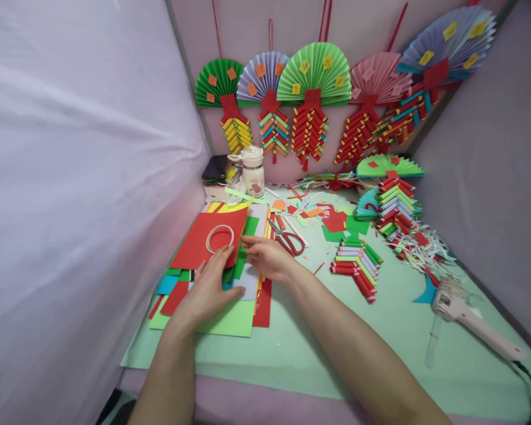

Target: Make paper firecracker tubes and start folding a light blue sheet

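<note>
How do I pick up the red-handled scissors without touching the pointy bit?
Probably best by the red loops, coming from the near right with your right hand. The scissors seem to lie flat, loops toward that side, blades pointing away and left, toward the paper pile.

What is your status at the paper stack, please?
Left hand and right hand at paper stack. White ring on red sheet. Scissors near right hand.
</note>
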Demonstrator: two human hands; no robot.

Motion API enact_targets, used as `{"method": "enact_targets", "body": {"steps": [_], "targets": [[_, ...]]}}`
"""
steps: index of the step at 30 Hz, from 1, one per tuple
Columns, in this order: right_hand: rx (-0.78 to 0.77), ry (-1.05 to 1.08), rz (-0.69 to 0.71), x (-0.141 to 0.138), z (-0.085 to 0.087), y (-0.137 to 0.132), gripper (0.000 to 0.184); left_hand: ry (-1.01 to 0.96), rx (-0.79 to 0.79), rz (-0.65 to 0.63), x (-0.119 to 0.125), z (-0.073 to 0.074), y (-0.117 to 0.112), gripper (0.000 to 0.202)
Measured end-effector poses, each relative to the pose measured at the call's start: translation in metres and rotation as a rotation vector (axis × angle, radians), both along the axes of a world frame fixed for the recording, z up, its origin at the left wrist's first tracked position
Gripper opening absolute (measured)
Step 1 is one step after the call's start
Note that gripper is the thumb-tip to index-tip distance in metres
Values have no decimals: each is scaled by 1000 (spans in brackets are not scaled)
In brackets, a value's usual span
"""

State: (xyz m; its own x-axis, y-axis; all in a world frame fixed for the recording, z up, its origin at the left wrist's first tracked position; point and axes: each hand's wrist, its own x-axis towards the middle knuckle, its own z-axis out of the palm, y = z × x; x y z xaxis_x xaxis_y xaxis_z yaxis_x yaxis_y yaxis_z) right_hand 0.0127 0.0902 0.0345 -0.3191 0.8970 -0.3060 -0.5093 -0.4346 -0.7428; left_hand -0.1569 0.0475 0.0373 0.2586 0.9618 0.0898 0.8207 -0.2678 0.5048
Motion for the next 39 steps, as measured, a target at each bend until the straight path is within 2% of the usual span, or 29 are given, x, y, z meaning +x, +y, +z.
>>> {"method": "enact_targets", "body": {"steps": [2,4,7,9,11,14,17,21,23,27,32,36,39], "targets": [[77,-67,48,-1,1,4,39,-49,62,109,-1,-2,1,58],[208,-212,49,3,1,8,37,-121,75,200,-3,-4,5,43],[440,-567,-78,16,-4,11,33,-204,75,322,-6,-6,12,41],[510,-695,-127,22,-9,9,31,-231,67,391,-9,-8,16,42],[529,-701,-106,19,-15,5,33,-259,41,404,-11,-11,17,42],[581,-642,-65,4,-21,0,42,-346,25,342,-12,-16,16,39],[542,-594,-111,-4,-23,0,39,-420,20,298,-10,-19,12,34],[401,-589,-187,9,-23,0,38,-445,36,240,-10,-15,5,33],[348,-579,-224,17,-23,-2,41,-467,103,271,-14,-12,1,32],[246,-506,-243,22,-22,-11,45,-488,193,414,-30,-10,-11,28],[207,-482,-273,17,-17,-21,42,-414,242,430,-43,-19,-42,22],[137,-464,-243,17,-10,-28,39,-304,359,447,-41,-26,-73,16],[77,-434,-209,18,-6,-33,39,-291,418,513,-40,-34,-94,17]]}}
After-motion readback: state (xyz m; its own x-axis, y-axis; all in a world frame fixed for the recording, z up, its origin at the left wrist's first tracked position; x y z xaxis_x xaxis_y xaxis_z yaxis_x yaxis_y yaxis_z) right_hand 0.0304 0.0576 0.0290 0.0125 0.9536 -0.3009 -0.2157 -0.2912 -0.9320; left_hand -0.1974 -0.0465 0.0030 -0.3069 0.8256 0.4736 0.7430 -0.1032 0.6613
